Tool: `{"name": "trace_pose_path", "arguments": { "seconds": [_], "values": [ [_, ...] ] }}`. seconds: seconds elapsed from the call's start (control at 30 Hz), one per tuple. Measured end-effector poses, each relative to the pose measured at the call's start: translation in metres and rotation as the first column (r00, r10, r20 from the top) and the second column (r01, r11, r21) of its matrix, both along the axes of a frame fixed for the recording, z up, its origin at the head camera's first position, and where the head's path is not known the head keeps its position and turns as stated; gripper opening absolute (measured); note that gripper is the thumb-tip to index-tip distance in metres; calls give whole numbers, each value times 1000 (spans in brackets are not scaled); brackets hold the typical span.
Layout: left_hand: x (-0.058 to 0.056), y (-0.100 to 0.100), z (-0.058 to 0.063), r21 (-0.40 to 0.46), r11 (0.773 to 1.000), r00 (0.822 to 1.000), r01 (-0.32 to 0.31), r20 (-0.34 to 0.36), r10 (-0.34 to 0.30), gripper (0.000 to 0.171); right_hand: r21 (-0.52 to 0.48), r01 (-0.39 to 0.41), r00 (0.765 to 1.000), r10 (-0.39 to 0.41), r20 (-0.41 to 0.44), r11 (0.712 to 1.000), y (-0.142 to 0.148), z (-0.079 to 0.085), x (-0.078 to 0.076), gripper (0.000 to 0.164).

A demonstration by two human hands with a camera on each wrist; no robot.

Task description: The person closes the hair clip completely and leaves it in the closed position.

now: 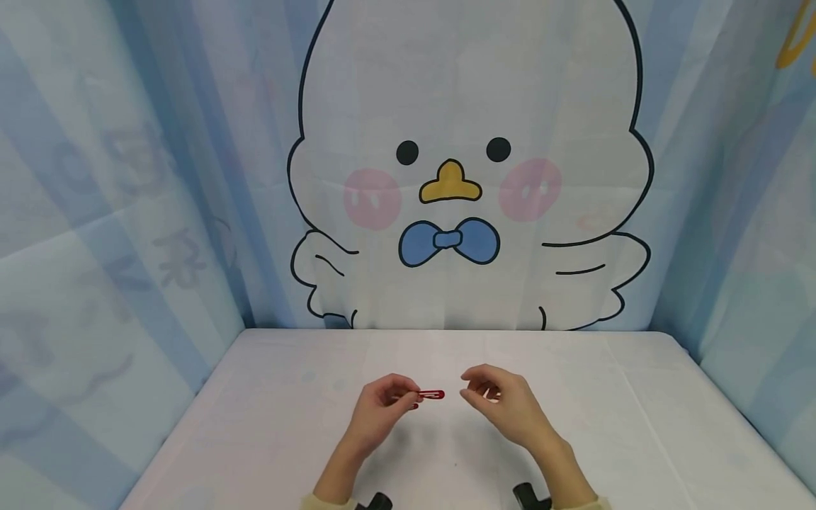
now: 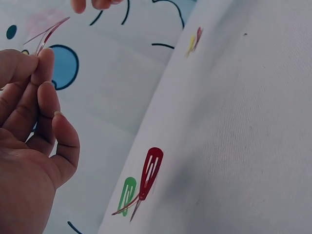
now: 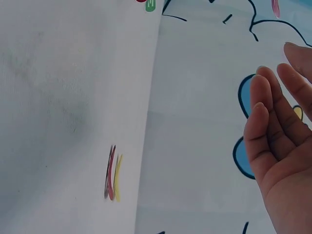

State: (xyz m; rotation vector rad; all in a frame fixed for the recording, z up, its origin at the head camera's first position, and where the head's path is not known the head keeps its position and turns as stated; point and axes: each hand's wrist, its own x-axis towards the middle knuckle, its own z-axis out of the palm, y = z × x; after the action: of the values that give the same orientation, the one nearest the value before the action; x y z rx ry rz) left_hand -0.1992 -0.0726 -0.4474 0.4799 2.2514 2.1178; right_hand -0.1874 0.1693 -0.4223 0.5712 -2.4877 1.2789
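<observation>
Between thumb and index finger, my left hand pinches a red snap hair clip. Seen edge-on in the left wrist view, that clip has its two arms spread apart at the far end. My right hand is a short way to the right, apart from the clip, its fingers loosely bent and holding nothing. The right wrist view shows the same hand with its palm bare.
On the white table, a red hair clip and a green hair clip lie close together on the left. A yellow hair clip and a dark red one lie on the right. A printed curtain stands behind the table.
</observation>
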Motion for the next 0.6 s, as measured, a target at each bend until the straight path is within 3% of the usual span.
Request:
{"name": "trace_pose_path", "arguments": {
  "seconds": [0.6],
  "values": [
    [2,12,-4,-32,999,1000,0,-23,-1,10,-120,-85,996,81,-34,989,-16,-10,5,16]
  ]
}}
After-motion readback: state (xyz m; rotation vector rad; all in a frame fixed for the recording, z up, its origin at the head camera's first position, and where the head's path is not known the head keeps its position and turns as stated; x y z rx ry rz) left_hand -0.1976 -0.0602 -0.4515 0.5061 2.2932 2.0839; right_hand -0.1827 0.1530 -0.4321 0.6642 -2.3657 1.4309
